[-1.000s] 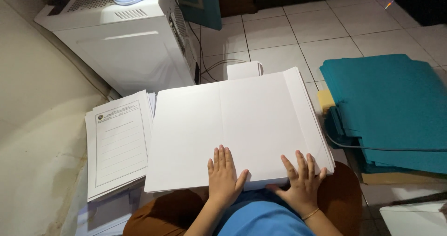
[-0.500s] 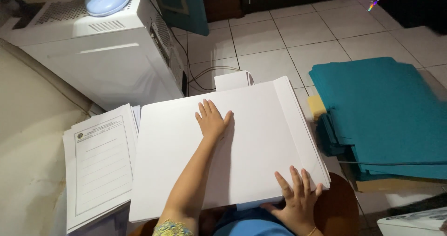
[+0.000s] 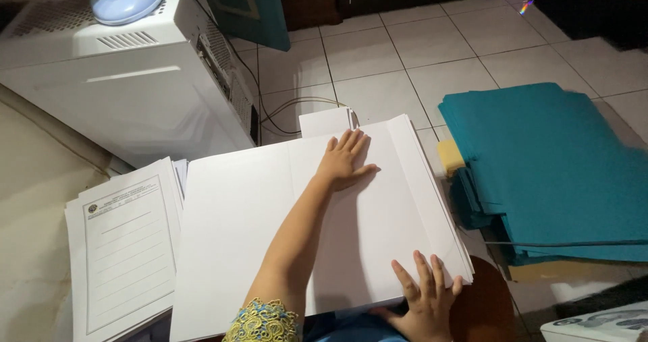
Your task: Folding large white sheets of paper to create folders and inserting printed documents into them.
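Flat and open, both hands are pressing on the white sheets [image 3: 317, 227] at frame centre, gripping nothing: the left hand [image 3: 345, 158] is lying near the far edge, the right hand [image 3: 425, 295] at the near right corner. Pushing unevenly could be fanning the stack toward the teal folders [image 3: 553, 173] at right.

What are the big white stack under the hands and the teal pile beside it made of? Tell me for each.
White stack: looks like paper or thin card, matte, with thin layered sheet edges fanned along its right side. The left hand and right hand press flat on it.
Teal pile: probably thicker card or folder stock, matte; its flat stiff sheets have slightly ragged edges.
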